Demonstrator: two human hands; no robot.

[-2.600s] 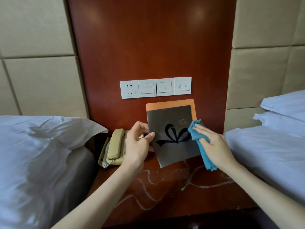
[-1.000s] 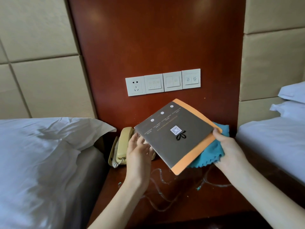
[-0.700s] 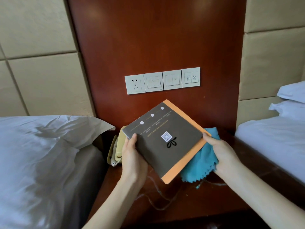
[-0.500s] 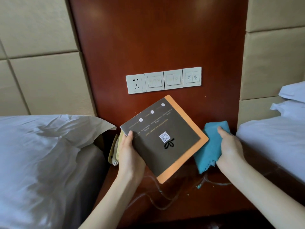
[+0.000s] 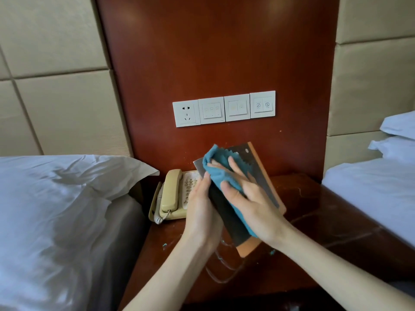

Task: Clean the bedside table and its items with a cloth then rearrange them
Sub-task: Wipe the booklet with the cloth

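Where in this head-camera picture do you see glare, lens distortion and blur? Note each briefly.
Head view: soft glare patches sit high on the glossy wood panel; the wide lens bows the padded wall seams toward the edges; the right hand and blue cloth look slightly smeared on the booklet; the switch plates and phone stay fairly sharp.

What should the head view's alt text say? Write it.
A person's right hand presses a blue cloth onto a dark, orange-edged booklet held by the left hand above a wooden bedside table, beside a beige telephone.
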